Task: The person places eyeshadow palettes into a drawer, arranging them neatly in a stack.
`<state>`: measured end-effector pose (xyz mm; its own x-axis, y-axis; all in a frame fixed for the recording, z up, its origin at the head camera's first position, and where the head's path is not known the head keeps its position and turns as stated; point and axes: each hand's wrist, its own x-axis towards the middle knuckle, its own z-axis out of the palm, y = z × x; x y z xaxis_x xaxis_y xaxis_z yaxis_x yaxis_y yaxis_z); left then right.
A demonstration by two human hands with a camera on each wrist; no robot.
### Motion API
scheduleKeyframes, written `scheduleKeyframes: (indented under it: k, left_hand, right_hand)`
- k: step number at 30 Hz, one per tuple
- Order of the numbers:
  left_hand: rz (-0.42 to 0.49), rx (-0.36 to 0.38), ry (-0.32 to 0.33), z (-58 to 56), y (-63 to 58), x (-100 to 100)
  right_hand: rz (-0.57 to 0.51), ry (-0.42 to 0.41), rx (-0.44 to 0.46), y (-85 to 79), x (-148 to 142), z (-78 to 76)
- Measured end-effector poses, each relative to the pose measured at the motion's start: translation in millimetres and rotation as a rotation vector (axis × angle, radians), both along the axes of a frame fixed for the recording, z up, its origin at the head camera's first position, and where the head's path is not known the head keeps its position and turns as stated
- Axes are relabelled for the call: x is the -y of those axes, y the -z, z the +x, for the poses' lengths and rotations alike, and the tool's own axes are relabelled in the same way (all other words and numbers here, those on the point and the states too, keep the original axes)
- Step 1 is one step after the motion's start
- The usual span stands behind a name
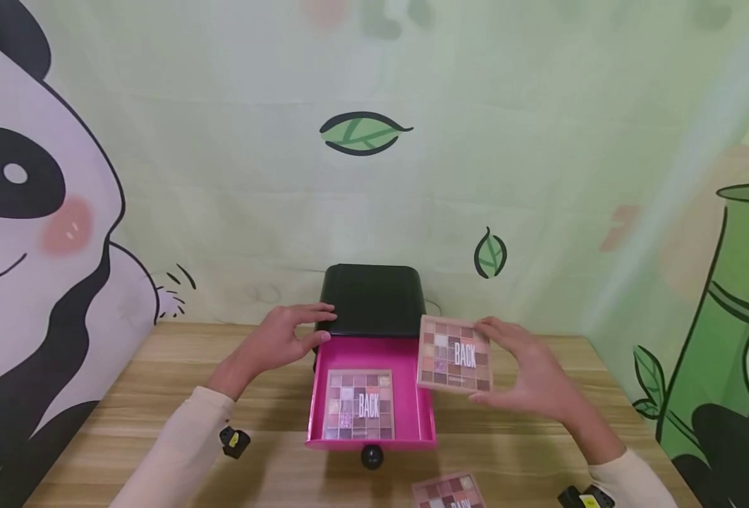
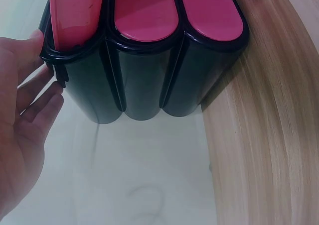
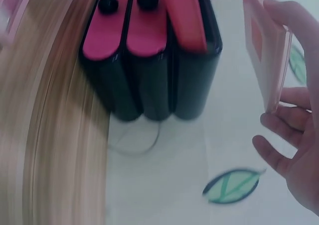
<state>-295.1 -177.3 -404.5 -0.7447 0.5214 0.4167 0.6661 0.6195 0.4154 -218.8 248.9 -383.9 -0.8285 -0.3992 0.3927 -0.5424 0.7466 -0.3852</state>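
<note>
My right hand (image 1: 536, 370) pinches an eyeshadow palette (image 1: 441, 353) by its right side, thumb below and fingers at the top corner. This palette, with a clear lid lettered BACK, is held at the right edge of a pulled-out pink drawer (image 1: 408, 360). A similar palette (image 1: 343, 409) lies flat inside, toward the drawer's left and front. My left hand (image 1: 279, 337) touches the upper left corner of the black drawer cabinet (image 1: 374, 300), fingers extended over its top and thumb at the front edge. In the right wrist view the held palette (image 3: 264, 51) appears edge-on.
Another palette (image 1: 451, 490) lies on the wooden table (image 1: 520, 451) right of the drawer's black knob (image 1: 372, 457), partly out of frame. Two lower pink drawers (image 2: 147, 16) are pushed in beneath the open one. A printed panda backdrop (image 1: 254, 176) hangs behind the cabinet.
</note>
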Motion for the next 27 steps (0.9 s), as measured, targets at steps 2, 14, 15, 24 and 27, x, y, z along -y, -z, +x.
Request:
scheduleKeyframes:
  k: [2,14,15,24,27]
  left_hand:
    - [0.002,-0.001,-0.002,0.0,0.2,0.3]
    - [0.001,-0.006,0.006,-0.2,1.8,1.0]
    - [0.002,-0.008,0.007,-0.3,2.0,1.1]
    - [0.015,-0.004,0.011,0.0,2.1,0.9]
    - [0.013,-0.003,0.01,-0.2,2.2,1.0]
  right_hand:
    - [0.0,-0.006,0.005,-0.3,10.2,2.4]
    - [0.02,-0.126,-0.029,6.8,65.4,11.9]
    - [0.019,-0.134,-0.024,7.2,69.7,12.4]
    - [0.04,-0.136,0.076,12.0,102.6,14.9]
    - [0.076,-0.142,0.077,13.5,110.3,14.0]
